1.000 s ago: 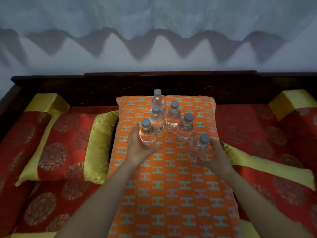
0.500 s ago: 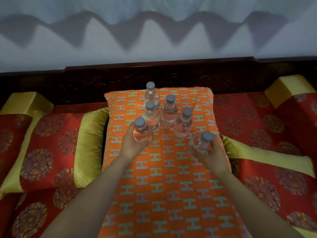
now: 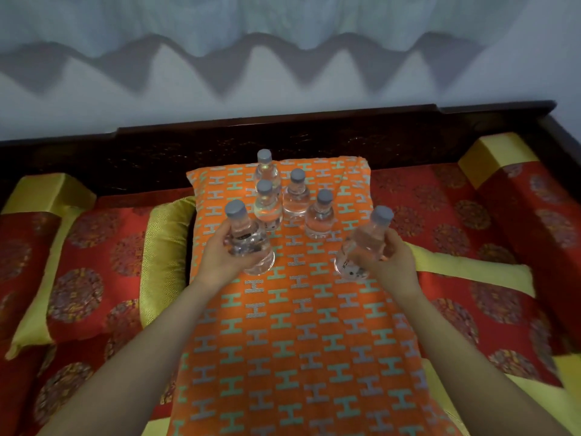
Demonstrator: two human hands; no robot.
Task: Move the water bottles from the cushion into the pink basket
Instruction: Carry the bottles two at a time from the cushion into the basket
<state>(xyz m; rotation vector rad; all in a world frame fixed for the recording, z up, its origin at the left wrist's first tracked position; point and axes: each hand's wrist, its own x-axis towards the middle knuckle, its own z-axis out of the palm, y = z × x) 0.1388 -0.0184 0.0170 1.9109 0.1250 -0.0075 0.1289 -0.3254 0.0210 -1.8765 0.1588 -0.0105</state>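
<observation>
Gripping mid-body, left hand (image 3: 219, 258) holds left bottle (image 3: 244, 230), right hand (image 3: 391, 264) right bottle (image 3: 366, 242).

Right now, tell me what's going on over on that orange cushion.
A person holds two water bottles, one per hand. The left hand grips the left bottle, near upright; the right hand grips the right bottle, tilted. Both seem lifted off the orange cushion. At its far end four more bottles stand upright. No pink basket is in view.
</observation>
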